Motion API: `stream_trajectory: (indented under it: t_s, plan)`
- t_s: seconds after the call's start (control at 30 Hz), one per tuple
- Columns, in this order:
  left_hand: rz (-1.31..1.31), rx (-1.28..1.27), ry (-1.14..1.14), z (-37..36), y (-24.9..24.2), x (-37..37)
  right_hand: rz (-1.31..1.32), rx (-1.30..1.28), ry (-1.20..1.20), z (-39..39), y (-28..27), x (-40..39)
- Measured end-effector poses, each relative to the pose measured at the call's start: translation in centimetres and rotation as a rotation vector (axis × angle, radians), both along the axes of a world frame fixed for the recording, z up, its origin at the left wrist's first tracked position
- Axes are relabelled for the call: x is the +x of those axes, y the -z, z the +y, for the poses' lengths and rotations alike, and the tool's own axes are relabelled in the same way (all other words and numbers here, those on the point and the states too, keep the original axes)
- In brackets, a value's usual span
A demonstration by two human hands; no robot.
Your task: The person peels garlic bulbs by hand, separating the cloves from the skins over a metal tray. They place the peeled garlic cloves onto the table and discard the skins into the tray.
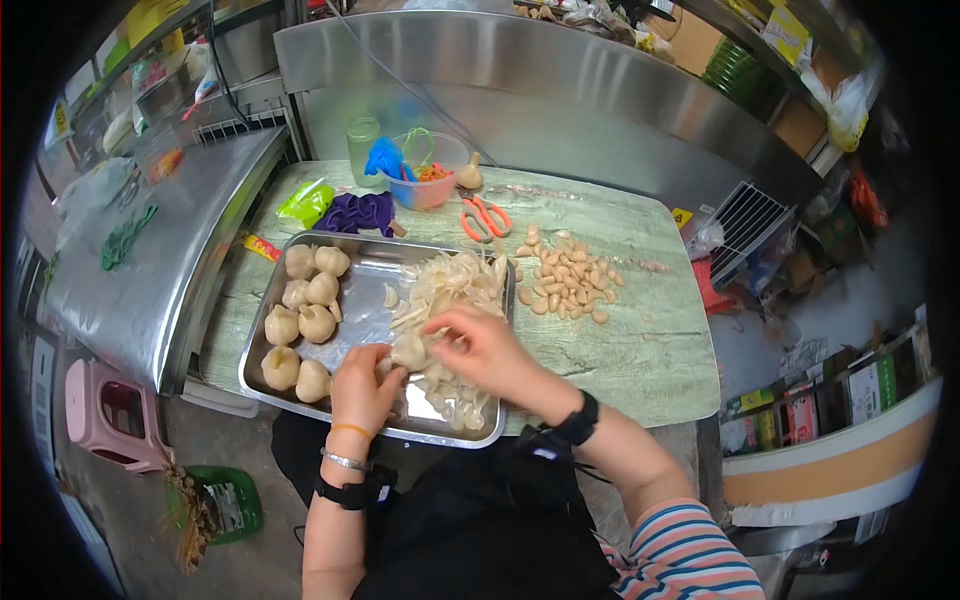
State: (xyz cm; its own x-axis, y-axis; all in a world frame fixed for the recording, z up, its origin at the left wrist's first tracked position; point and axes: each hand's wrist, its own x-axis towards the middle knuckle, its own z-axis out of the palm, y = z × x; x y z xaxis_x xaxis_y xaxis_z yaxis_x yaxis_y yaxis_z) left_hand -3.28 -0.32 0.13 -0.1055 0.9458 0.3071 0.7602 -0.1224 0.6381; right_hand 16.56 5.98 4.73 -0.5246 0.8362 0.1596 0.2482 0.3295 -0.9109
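Over the metal tray, my left hand is closed on a garlic bulb. My right hand is at the bulb's right side, thumb and fingers drawn together; whether a bit of skin is between them is hidden. Several whole garlic bulbs sit along the tray's left side. A heap of papery garlic skins fills the tray's right part, partly under my right hand. On the table to the right of the tray lies a pile of peeled garlic cloves.
Orange-handled pliers lie behind the tray, near a clear plastic tub and a single garlic bulb. A purple cloth and a green packet are at the back left. A pink stool stands on the floor at left.
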Motion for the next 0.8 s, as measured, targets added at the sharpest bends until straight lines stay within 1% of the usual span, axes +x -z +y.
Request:
stream_trajectory:
  t_s: [0.03,0.07,0.1,0.13,0.17,0.2,0.23,0.3,0.33,0.4,0.47,0.6,0.63,0.67,0.7,0.73,0.77,0.8]
  plan:
    - [0.019,-0.086,-0.035,0.0,0.1,-0.1,-0.058,0.138,-0.045,-0.3,0.6,-1.1]
    - [0.022,-0.086,-0.037,0.0,0.1,-0.2,-0.115,0.278,-0.093,-0.6,1.0,-1.8]
    - [-0.126,-0.141,-0.034,0.0,0.1,-0.3,-0.111,0.280,-0.096,-0.7,1.4,-2.2]
    - [-0.273,-0.195,-0.034,0.1,0.2,-0.5,-0.089,0.410,-0.052,-0.9,1.9,-2.6]
    - [-0.265,-0.193,-0.046,0.2,0.4,-0.8,-0.060,0.537,-0.010,-0.9,2.5,-3.1]
    - [-0.467,-0.179,0.005,0.3,0.9,-1.1,-0.003,0.494,-0.015,-0.8,3.4,-3.3]
    - [-0.666,-0.160,0.054,0.3,1.1,-1.5,0.020,0.491,-0.033,-1.2,3.2,-3.5]
    - [-0.796,-0.165,0.107,0.3,0.7,-1.0,0.127,-0.209,-0.038,-1.7,2.4,-3.3]
    - [-0.802,-0.171,0.107,0.4,0.1,-0.7,0.142,-0.091,-0.021,-1.5,2.7,-3.2]
    - [-0.807,-0.178,0.111,0.6,-0.3,-0.1,0.184,-0.088,-0.026,-1.4,2.6,-3.1]
    - [-0.790,-0.104,0.022,0.6,-0.1,0.4,0.244,-0.123,-0.033,-1.3,2.4,-3.1]
    - [-0.698,-0.013,-0.057,0.3,0.1,0.9,0.224,-0.121,0.024,-1.4,2.9,-2.8]
    - [-0.695,-0.010,-0.064,0.3,0.1,0.9,0.081,0.027,0.050,-1.2,3.1,-2.6]
    - [-0.621,0.017,-0.061,0.2,0.0,0.9,-0.059,0.176,0.076,-1.1,3.3,-2.5]
    - [-0.547,0.042,-0.057,0.0,-0.4,0.9,-0.055,0.175,0.070,-1.0,3.7,-2.6]
    - [-0.397,0.089,-0.041,-0.1,-1.1,0.8,-0.058,0.163,0.066,-1.0,4.1,-2.7]
    - [-0.394,0.088,-0.041,-0.2,-1.3,0.9,-0.062,0.151,0.064,-0.9,4.3,-2.7]
    - [-0.351,0.174,-0.028,-0.3,-1.5,1.1,-0.060,0.151,0.066,-1.0,4.3,-2.9]
